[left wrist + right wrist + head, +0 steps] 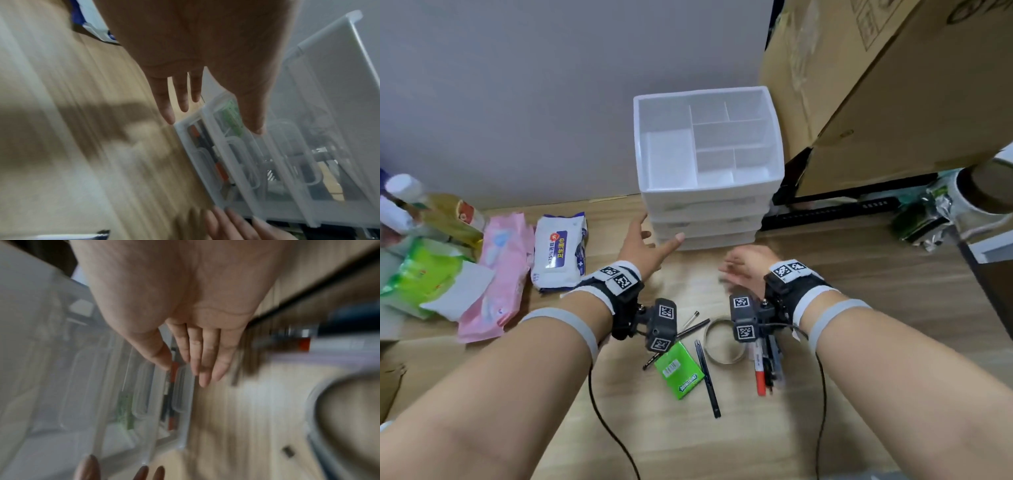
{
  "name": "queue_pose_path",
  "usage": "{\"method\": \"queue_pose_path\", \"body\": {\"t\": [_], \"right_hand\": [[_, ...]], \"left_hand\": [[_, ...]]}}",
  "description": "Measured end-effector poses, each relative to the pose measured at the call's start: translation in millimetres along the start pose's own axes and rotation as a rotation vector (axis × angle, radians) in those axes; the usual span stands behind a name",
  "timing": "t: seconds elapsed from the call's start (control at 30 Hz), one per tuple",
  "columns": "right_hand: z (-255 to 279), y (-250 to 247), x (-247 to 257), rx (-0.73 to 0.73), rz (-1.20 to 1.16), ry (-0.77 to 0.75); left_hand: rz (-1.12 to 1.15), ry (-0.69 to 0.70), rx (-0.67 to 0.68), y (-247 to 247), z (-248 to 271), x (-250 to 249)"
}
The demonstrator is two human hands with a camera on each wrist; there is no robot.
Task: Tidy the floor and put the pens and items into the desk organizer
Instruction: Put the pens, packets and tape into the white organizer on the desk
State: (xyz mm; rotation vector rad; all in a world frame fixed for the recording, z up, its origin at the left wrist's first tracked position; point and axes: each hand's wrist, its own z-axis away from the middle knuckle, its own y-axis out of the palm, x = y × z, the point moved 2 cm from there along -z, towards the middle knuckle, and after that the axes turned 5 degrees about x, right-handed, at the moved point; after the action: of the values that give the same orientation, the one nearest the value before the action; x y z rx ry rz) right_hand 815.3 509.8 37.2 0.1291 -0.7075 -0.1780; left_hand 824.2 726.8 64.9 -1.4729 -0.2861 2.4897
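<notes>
A white desk organizer point(709, 192) with open top compartments and a stack of translucent drawers point(236, 162) stands on the wood floor against the wall. My left hand point(659, 233) is open, fingers spread, at the drawers' lower left front. To its right my right hand point(736, 265) is open and blurred, just above the floor before the bottom drawer point(180, 402). Pens and something green show through the drawer fronts. Under my wrists on the floor lie a green gum pack point(679, 371), black pens point(708, 377), a tape ring point(722, 342) and a red marker among other pens point(760, 373).
Left of the organizer lie a wet-wipes pack point(560, 253), a pink pack point(500, 274), a green pack point(424, 274) and a bottle point(438, 212). Cardboard boxes point(893, 85) lean at the right above a black power strip point(825, 210). A tape roll point(983, 192) sits far right.
</notes>
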Motion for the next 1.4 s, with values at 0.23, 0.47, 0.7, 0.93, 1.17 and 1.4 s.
{"method": "queue_pose_path", "body": {"t": [0.23,0.47,0.7,0.93,1.17,1.4], "right_hand": [[-33,17,-6,0.187,-0.351,0.161],[-44,18,-15,0.165,-0.494,0.135],[-36,4,-44,0.123,-0.335,0.239],[-17,-9,-58,0.069,-0.076,0.269],[4,-28,-47,0.012,0.321,0.286],[51,-96,-49,-0.45,1.077,-0.033]], "left_hand": [[0.005,0.022,-0.048,-4,-20,-13],[-0.165,0.034,-0.038,-11,-32,-9],[-0.309,0.071,-0.058,-12,-32,-5],[-0.286,0.057,-0.036,-11,-34,-2],[-0.446,-0.1,0.023,-3,-20,27],[-0.775,0.063,-0.044,-4,8,56]]}}
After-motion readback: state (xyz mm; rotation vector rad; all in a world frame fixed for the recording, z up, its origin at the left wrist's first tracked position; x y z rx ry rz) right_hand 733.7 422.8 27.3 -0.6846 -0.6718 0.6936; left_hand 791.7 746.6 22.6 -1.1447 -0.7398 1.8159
